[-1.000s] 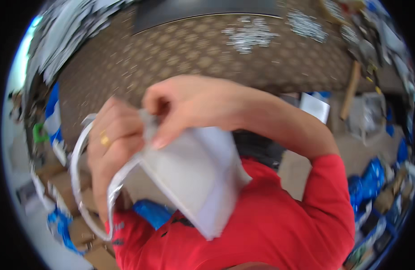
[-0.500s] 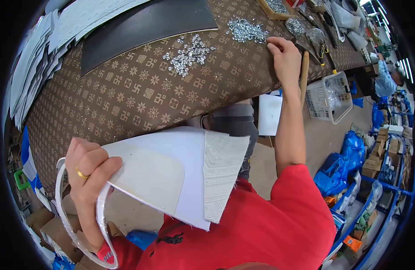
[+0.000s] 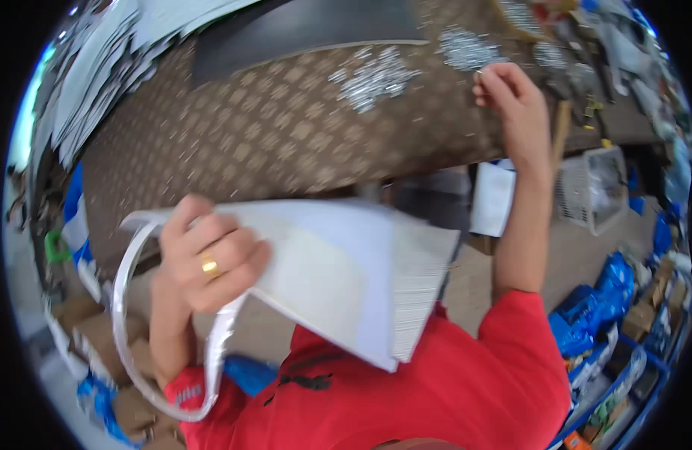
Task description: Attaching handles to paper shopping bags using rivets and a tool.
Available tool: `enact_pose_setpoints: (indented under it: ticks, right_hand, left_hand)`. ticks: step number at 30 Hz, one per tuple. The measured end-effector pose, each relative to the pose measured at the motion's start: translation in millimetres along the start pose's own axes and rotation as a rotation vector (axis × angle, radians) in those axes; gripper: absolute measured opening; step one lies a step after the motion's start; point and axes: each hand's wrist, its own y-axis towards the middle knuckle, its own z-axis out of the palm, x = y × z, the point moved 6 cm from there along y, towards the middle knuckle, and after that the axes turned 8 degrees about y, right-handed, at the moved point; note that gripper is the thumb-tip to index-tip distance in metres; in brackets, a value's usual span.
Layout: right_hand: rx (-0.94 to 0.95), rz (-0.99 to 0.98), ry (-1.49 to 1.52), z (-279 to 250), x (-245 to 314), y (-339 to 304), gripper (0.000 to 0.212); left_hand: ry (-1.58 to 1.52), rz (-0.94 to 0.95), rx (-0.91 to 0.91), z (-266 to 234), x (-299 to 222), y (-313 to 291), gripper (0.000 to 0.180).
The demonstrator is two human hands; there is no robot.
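My left hand (image 3: 211, 259), with a gold ring, is closed on the edge of a white bag piece (image 3: 316, 274). A looped strap (image 3: 121, 315), shiny as if wrapped in clear film, hangs from the same hand. The piece slants over my lap, with a paler, ribbed-looking panel (image 3: 421, 289) at its right end. Over the table's near right part, my right hand (image 3: 519, 112) is pinched. A tiny bright speck shows at its fingertips, too blurred to name. Just beyond is a pile of small shiny metal studs (image 3: 466, 49); another stud pile (image 3: 374, 79) lies to its left.
A brown patterned cloth covers the table (image 3: 271, 142). On it are a dark sheet (image 3: 308, 30) and a stack of white sheets (image 3: 98, 75). A wooden-handled hammer (image 3: 562, 135) and other tools lie right. A white basket (image 3: 592, 191) and blue bags (image 3: 579, 322) stand beyond my right arm.
The whole view has shifted and blurred. My right hand has drawn a little back from the far stud pile, still pinched. The left hand keeps hold of the bag piece, now tilted slightly differently.
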Motion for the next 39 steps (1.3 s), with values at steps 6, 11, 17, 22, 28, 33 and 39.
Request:
enact_pose_setpoints:
  ticks: [6, 11, 17, 22, 28, 33, 39]
  right_hand:
    - [1.077, 0.081, 0.249, 170, 16, -115, 0.008]
    - [1.207, -0.196, 0.025, 200, 29, -136, 0.011]
    - [1.268, -0.066, -0.028, 204, 29, -138, 0.012]
    - [1.175, -0.072, -0.088, 206, 28, -139, 0.012]
    - [1.132, -0.044, -0.079, 211, 31, -140, 0.010]
    - [1.075, -0.003, -0.079, 210, 29, -138, 0.011]
    - [0.693, -0.109, -0.163, 156, 23, -69, 0.015]
  left_hand:
    - [0.005, 0.051, -0.040, 5, -23, -5, 0.019]
    - [-0.011, 0.021, -0.085, 3, -29, -8, 0.018]
    - [-0.004, 0.050, -0.120, 2, -33, -13, 0.019]
    - [-0.017, 0.042, -0.039, -1, -32, -17, 0.025]
    - [-0.047, 0.049, -0.016, -1, -33, -16, 0.029]
    - [0.033, 0.064, -0.078, -1, -38, -1, 0.021]
    - [-0.028, -0.155, 0.191, -23, -17, 11, 0.022]
